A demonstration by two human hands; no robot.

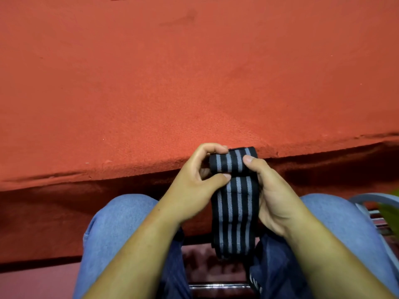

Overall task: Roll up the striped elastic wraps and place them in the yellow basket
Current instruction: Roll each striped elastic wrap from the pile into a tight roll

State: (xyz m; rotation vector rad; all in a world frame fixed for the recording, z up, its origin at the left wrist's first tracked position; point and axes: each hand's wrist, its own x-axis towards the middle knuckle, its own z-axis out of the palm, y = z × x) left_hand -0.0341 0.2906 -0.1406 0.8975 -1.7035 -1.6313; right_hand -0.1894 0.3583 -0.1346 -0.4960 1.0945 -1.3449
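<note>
The left hand (194,182) curls its fingers (207,148) over the left end of the rolled top of the striped wrap (235,210), thumb pressed just under the roll; the wrap is held just in front of the red table (151,93) edge, its loose tail hanging between the knees; the right hand (276,197) grips the right side, thumb on the roll, other fingers hidden behind.
</note>
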